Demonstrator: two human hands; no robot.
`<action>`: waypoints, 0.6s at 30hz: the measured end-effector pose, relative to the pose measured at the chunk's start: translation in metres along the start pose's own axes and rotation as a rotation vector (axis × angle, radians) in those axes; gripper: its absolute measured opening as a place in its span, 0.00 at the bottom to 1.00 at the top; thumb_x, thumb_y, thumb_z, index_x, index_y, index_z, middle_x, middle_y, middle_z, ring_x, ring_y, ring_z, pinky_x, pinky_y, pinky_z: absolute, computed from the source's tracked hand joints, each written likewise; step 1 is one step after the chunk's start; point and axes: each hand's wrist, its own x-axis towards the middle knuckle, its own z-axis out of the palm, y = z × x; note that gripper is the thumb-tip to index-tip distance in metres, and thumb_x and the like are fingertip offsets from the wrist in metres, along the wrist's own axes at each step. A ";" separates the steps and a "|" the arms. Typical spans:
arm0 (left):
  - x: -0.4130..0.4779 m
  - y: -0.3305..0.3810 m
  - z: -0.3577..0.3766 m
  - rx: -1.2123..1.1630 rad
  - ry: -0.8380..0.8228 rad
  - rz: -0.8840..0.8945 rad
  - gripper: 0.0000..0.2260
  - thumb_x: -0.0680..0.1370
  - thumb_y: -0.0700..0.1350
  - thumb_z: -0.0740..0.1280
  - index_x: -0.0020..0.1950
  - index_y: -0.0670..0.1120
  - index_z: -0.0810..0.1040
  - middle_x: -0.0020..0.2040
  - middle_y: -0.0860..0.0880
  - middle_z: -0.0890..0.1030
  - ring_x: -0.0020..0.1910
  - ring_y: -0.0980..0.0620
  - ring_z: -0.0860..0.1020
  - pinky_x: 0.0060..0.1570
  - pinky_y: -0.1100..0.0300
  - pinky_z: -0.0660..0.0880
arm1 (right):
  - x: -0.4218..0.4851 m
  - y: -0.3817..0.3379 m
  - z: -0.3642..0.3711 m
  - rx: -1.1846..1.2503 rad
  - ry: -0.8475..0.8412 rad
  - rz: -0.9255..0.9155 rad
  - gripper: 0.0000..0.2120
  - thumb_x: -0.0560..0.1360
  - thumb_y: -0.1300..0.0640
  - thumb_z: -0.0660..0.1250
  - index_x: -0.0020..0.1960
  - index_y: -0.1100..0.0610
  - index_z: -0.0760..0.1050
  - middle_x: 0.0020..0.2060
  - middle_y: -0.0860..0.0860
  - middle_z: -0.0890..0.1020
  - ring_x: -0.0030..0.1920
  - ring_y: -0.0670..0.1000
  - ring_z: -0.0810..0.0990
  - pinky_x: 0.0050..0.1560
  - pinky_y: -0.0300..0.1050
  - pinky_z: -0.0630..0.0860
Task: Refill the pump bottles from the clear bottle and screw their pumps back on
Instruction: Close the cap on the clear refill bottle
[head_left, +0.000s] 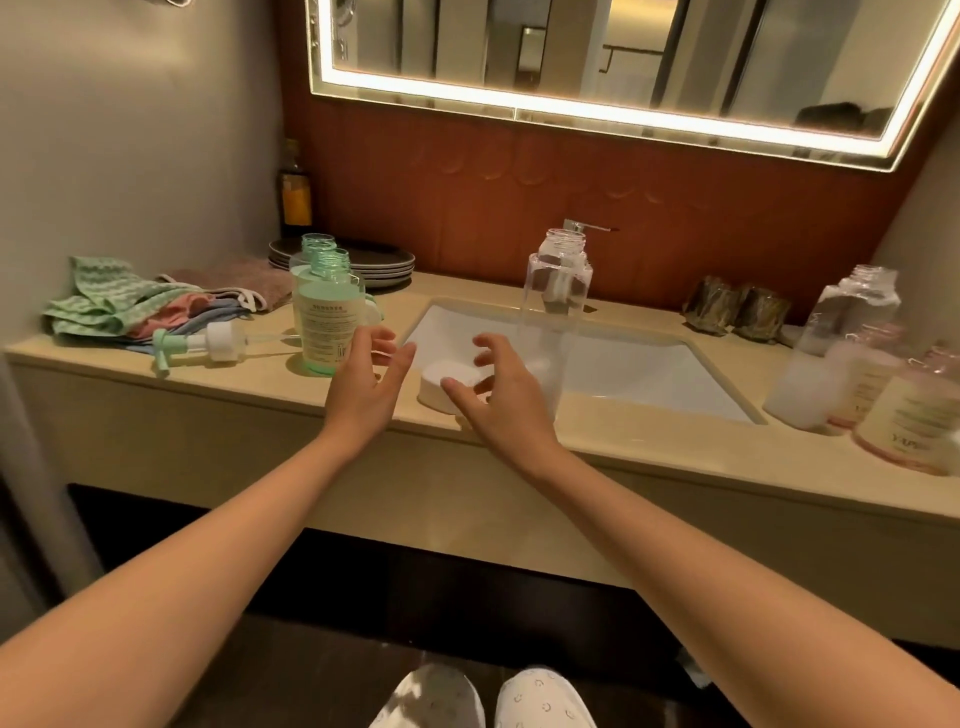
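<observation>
Left hand (370, 375) and right hand (503, 391) released, fingers spread, hovering over white cap (451, 383) on worktop (249, 382); green pump bottle (326, 317) uncapped beside left hand.

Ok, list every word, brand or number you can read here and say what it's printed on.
"YAP...": start of a brand word on the nearest pink bottle; the rest is cut off or blurred.
Green bottle label: lines of small print, too blurred to read.
Middle pink bottle label: too blurred to read.
Nothing else carries legible text.
</observation>
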 end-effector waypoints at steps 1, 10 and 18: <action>-0.001 0.000 -0.002 -0.017 0.001 -0.008 0.16 0.78 0.52 0.62 0.60 0.43 0.69 0.53 0.50 0.74 0.49 0.55 0.73 0.44 0.55 0.76 | 0.004 0.000 0.006 -0.079 -0.045 0.021 0.27 0.73 0.47 0.67 0.68 0.52 0.63 0.62 0.52 0.73 0.56 0.51 0.76 0.52 0.47 0.76; -0.007 -0.006 -0.015 -0.038 0.009 -0.028 0.13 0.79 0.49 0.62 0.57 0.42 0.71 0.51 0.49 0.76 0.48 0.53 0.74 0.48 0.52 0.75 | 0.031 0.006 0.027 -0.382 -0.216 0.133 0.33 0.72 0.43 0.67 0.70 0.55 0.58 0.62 0.56 0.74 0.58 0.57 0.75 0.49 0.47 0.74; -0.001 -0.008 -0.023 -0.078 0.068 -0.058 0.09 0.78 0.50 0.63 0.55 0.48 0.70 0.49 0.48 0.77 0.50 0.49 0.77 0.48 0.46 0.77 | 0.038 -0.011 0.018 -0.229 -0.090 0.026 0.32 0.69 0.41 0.70 0.66 0.55 0.66 0.60 0.53 0.75 0.57 0.53 0.74 0.46 0.44 0.72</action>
